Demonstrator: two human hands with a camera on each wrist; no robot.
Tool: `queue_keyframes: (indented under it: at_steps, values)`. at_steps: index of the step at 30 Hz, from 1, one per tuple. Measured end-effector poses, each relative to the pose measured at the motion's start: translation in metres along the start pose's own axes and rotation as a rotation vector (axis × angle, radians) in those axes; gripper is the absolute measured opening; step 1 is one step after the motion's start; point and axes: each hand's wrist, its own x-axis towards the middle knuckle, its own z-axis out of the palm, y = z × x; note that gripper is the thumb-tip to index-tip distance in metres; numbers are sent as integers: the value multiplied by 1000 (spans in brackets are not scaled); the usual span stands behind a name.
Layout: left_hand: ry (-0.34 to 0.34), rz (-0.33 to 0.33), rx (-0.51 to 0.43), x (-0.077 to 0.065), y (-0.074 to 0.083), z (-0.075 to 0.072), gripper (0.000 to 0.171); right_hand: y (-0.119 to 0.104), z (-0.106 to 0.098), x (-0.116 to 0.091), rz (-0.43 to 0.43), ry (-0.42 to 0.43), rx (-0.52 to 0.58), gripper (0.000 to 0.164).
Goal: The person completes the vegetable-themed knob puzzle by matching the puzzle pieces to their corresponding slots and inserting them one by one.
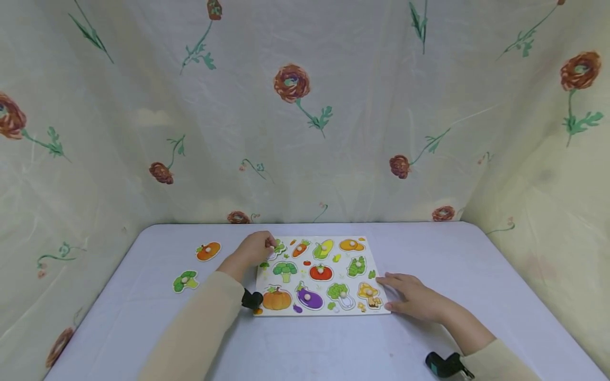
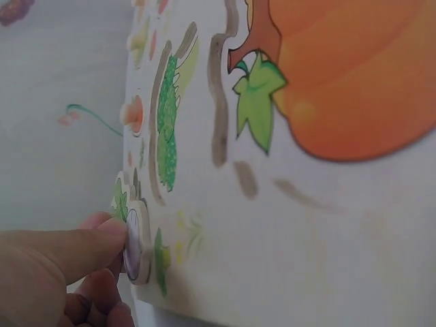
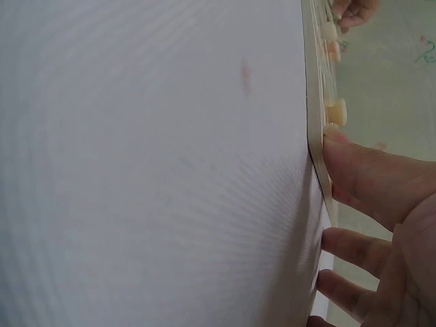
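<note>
A white board of knobbed vegetable puzzle pieces [image 1: 300,312] lies on the table. At its upper left corner my left hand [image 1: 253,248] pinches a wooden puzzle piece [image 2: 135,238] with green leaves and a pale purple body. That piece stands up against the board's face in the left wrist view; whether it is seated in its recess I cannot tell. On the right side, my right hand [image 1: 416,297] rests with thumb and fingers spread at the board's edge. In the right wrist view its thumb [image 3: 368,174] touches the edge, while other fingertips are down by the tablecloth.
Left of the board lie a loose pumpkin piece [image 1: 208,251] and a loose broccoli piece [image 1: 186,281]. The board shows a printed pumpkin [image 1: 277,299] and a printed broccoli [image 1: 285,270] without knobs. A flowered curtain [image 1: 333,174] surrounds the white table [image 1: 333,349].
</note>
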Motion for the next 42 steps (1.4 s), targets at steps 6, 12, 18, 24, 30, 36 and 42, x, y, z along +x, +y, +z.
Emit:
queue_keyframes:
  at_steps: [6, 12, 18, 24, 30, 36, 42]
  values:
    - [-11, -29, -15, 3, -1, 4, 4, -1, 0, 0, -3, 0, 0, 69]
    - [2, -19, -27, 4, -3, 7, 6, -1, 0, -1, 0, -1, 1, 67]
    - [11, -44, -46, 6, -6, 12, 5, -3, -1, -2, -21, 4, -2, 68]
    - [19, -51, -70, 6, -6, 14, 4, -5, -1, -3, 2, -1, 1, 68]
    - [25, -58, -89, 7, -7, 15, 4, -4, -2, -3, 0, -1, 4, 68]
    - [33, -58, -100, 5, -10, 14, 9, -3, -1, -2, -9, 0, -6, 67]
    - [46, -54, -80, -4, -12, 3, 15, -3, -2, -2, -3, -2, -5, 67]
